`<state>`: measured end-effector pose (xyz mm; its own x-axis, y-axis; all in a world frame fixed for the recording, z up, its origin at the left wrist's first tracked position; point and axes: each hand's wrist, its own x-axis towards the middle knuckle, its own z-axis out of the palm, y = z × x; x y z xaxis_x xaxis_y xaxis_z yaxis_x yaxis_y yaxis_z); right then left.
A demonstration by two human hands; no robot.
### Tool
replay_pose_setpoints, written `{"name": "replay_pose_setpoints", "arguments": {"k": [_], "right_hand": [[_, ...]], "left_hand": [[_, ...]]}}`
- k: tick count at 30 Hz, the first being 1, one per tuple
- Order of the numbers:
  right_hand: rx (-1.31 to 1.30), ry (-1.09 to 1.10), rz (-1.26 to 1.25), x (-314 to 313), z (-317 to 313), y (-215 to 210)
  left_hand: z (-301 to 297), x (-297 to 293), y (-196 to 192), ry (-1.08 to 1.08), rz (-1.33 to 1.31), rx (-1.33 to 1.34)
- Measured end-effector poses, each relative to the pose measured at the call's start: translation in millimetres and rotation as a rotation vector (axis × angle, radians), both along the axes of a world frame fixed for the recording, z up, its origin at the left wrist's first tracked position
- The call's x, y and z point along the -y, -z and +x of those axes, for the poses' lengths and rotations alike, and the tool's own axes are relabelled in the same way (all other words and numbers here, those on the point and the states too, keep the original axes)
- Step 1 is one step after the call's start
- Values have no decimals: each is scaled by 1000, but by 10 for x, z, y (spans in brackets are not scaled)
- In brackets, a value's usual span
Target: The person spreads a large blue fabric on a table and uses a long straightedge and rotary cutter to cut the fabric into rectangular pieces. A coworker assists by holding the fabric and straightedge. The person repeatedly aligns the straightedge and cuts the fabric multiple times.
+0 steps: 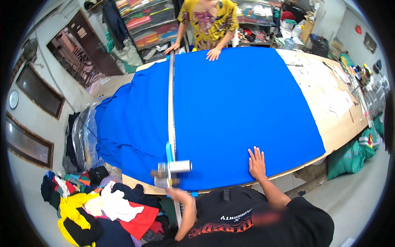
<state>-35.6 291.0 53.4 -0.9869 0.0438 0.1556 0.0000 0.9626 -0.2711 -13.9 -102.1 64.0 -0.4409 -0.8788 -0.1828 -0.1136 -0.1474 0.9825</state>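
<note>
Blue cloth (242, 111) is spread; I judge cutting unfinished. Left grip (177, 194), at the cutter (179, 166), I cannot tell; right grip (258, 166) lies open.

I find flat passage over the smooth blue cloth (234, 103) between the rail (171, 94) and the right hand (257, 164), which lies spread by the near edge. The rail spans the table (343, 131) from far side to near. The machine (173, 168) (blurred in my view), with the left hand (177, 193) at it, blocks the rail's near end. A co-worker's hands (213, 54) obstruct the far edge. Left of the rail, rumpled folds (127, 115) make passage uneven; rightward, paper pieces (339, 102) intrude.
</note>
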Motion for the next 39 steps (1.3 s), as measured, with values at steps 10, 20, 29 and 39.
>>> {"name": "replay_pose_setpoints", "arguments": {"k": [10, 20, 29, 39], "right_hand": [[40, 70, -12, 43, 71, 48], [-8, 96, -101, 586, 22, 11], [31, -302, -87, 1650, -289, 68], [55, -527, -54, 2853, -297, 217]], "left_hand": [[-2511, -1500, -2428, 1071, -272, -667], [-1070, -1140, -1004, 1473, -474, -334], [1582, 721, 203, 457, -596, 472], [1969, 809, 40, 410, -275, 811]]}}
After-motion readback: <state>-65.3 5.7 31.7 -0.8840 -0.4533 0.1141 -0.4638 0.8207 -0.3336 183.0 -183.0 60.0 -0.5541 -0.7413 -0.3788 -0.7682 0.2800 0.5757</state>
